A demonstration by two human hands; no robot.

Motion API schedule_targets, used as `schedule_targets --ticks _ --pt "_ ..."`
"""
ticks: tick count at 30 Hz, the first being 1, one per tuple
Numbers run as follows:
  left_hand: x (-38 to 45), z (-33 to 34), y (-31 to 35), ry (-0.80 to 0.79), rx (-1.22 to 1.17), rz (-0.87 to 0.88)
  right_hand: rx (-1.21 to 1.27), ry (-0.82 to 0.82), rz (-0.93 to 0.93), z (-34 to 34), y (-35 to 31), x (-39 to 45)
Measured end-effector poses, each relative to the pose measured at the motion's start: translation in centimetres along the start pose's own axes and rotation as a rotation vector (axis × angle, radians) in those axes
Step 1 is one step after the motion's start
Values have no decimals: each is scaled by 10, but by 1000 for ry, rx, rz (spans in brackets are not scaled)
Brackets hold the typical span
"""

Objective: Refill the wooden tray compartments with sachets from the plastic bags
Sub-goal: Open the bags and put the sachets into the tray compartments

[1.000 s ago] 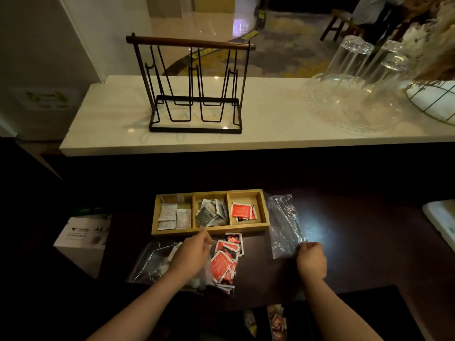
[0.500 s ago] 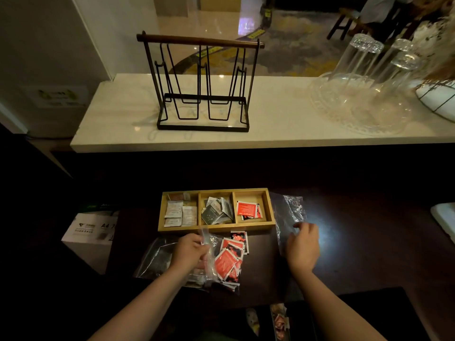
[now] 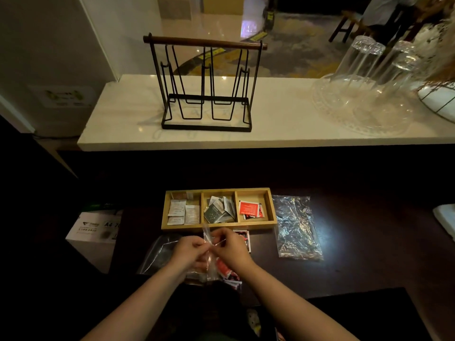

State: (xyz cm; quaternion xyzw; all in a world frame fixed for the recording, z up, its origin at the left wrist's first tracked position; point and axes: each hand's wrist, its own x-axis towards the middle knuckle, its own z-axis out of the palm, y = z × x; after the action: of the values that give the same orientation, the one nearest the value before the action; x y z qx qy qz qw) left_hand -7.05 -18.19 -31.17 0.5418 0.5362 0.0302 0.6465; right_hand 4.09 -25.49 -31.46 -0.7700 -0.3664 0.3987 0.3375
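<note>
A wooden tray [image 3: 218, 225] with three compartments lies on the dark table. White sachets [image 3: 183, 212] fill its left compartment, grey sachets [image 3: 219, 209] the middle, red sachets [image 3: 250, 209] the right. Just in front of the tray, my left hand [image 3: 189, 252] and my right hand [image 3: 231, 247] both pinch the top of a clear plastic bag [image 3: 209, 264] holding red sachets [image 3: 225, 269]. A second plastic bag [image 3: 157, 254] lies left of my hands. An empty, crumpled plastic bag [image 3: 295, 227] lies flat to the right of the tray.
A white marble counter [image 3: 270, 129] runs behind the table, carrying a black wire rack [image 3: 206, 89] and upturned glasses on a clear platter [image 3: 364, 104]. A white cardboard box [image 3: 96, 230] stands at the left, below the table. A white object [image 3: 446, 222] sits at the right edge.
My right hand left the empty bag at the right and came over to the bag of red sachets. Both hands now pinch that bag's top together.
</note>
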Motion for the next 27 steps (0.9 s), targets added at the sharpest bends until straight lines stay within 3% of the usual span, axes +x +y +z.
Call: schedule_targets --ticks 4,9,19,27 --pt "0 1 3 19 81 28 -48 -71 -9 1 -1 -2" --pt "3 6 6 53 107 51 -185 12 -66 7 -3 -2" --pt "1 -1 -2 -60 -168 -105 177 -76 109 -9 1 -3" --pt "1 2 1 -65 -81 -29 33 -66 42 -10 -4 -7"
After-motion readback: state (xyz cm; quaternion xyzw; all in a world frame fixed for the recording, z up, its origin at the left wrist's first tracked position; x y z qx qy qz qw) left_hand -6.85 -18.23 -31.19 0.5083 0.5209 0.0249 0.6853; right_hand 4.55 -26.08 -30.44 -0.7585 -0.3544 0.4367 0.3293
